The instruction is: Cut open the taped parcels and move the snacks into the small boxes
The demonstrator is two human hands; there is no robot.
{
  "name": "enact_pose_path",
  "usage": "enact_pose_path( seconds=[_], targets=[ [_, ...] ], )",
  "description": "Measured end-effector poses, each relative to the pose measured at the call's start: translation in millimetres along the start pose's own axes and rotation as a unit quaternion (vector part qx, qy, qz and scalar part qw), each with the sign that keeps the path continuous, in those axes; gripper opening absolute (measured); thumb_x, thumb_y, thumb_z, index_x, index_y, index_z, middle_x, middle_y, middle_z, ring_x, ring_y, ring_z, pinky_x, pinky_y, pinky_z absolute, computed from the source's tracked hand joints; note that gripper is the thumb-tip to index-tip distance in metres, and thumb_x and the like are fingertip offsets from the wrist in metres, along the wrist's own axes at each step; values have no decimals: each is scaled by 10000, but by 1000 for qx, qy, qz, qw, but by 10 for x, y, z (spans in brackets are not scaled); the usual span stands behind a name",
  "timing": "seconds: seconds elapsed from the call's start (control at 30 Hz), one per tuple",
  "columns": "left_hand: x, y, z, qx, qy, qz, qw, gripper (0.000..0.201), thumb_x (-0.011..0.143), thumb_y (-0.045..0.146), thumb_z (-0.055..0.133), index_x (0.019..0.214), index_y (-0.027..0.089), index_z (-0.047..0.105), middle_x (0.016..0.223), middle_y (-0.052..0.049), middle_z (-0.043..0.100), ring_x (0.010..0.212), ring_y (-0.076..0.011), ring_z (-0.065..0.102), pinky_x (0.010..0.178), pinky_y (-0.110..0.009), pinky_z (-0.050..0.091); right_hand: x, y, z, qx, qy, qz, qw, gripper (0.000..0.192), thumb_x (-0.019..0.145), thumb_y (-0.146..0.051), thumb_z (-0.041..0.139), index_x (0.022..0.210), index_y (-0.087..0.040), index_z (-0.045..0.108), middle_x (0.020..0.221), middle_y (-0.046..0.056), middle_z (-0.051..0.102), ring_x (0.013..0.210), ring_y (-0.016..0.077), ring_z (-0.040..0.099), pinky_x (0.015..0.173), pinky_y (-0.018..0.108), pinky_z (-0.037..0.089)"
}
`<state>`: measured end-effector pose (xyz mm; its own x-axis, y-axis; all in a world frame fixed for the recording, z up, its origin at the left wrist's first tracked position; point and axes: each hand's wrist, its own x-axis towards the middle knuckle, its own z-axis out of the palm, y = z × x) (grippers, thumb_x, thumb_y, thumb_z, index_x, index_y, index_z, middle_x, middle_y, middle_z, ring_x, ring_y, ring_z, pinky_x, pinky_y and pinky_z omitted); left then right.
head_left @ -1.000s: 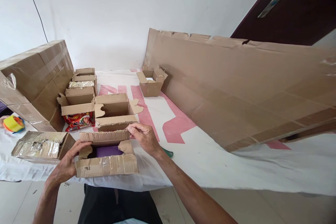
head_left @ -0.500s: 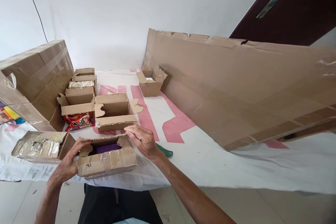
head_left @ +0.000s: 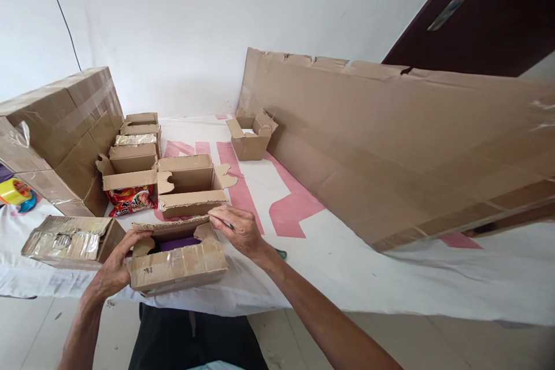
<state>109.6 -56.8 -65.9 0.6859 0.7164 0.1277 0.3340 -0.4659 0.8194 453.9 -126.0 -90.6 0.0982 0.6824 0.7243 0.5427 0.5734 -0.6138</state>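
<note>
A small open box (head_left: 177, 263) sat at the near edge of the surface (head_left: 390, 272), towards its left end, with something purple showing inside between the loose flaps. The left hand (head_left: 113, 269) was closed around the box's left end, fingers curled over the top of that side. The right hand (head_left: 238, 231) was pinched on the far flap at the box's right corner, thumb and fingers together on the cardboard. A green tool (head_left: 281, 254) lay just behind the right wrist, mostly hidden.

Just left of the box lay a taped flat box (head_left: 69, 238). Behind it, further from the near edge, stood two open boxes side by side; the left one (head_left: 130, 180) had a red packet (head_left: 130, 199) beneath its front flap. More small boxes ran in a row towards the far edge. A big taped carton (head_left: 56, 127) stood at the left edge with a tape roll (head_left: 15, 192) beside it. Another open box (head_left: 250, 136) stood near the far edge, against a long cardboard sheet (head_left: 390, 144) leaning across the right side.
</note>
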Motion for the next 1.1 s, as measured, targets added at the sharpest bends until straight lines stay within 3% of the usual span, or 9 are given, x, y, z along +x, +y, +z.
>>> enact_pose_path(
  seconds=[0.2,0.3,0.4,0.53,0.73,0.93,1.1],
  targets=[
    [11,63,-6,-11,-5,-5,1000,532,872,292,791,1390,234,684,1435,-156,635,1334,-338,611,1125,-463,524,-7,-68,50,115,2,155,981,183,927,-389,728,838,-248,804,849,56,799,795,217,734,752,363,614],
    [12,43,-8,-4,2,-15,1000,525,873,326,798,1380,240,693,1464,-154,619,1365,-346,586,1128,-457,517,-2,-42,-2,213,-28,245,945,265,853,-490,813,890,-228,814,898,61,810,804,207,743,761,354,632],
    [17,26,-4,2,1,-20,1000,514,887,366,790,1376,237,698,1445,-154,631,1358,-350,585,1094,-439,533,47,1,-93,279,-73,291,912,440,861,-640,767,913,-206,824,919,78,820,808,207,760,792,379,652],
    [27,37,3,1,-2,-26,1000,515,905,376,771,1391,228,687,1431,-155,630,1328,-340,599,1045,-413,555,191,0,-207,270,-148,275,911,533,938,-687,645,865,-196,840,898,81,816,811,198,761,823,376,650],
    [24,39,-3,-1,-3,-22,1000,523,884,372,797,1379,243,692,1469,-155,613,1393,-351,560,1080,-436,546,392,-55,-296,198,-221,250,922,339,906,-510,723,848,-197,840,842,49,790,754,171,705,710,299,595],
    [18,-23,10,-1,7,-6,1000,525,887,369,798,1387,246,695,1470,-156,623,1388,-347,572,1115,-455,534,407,-70,-312,171,-229,219,933,236,869,-433,750,843,-218,844,867,43,783,760,175,671,669,296,561],
    [15,-42,18,-2,15,4,1000,514,900,366,781,1393,247,694,1458,-159,631,1385,-357,572,1082,-450,557,330,-29,-234,156,-188,176,954,225,877,-432,761,847,-216,818,849,39,758,754,176,672,671,302,547]
  ],
)
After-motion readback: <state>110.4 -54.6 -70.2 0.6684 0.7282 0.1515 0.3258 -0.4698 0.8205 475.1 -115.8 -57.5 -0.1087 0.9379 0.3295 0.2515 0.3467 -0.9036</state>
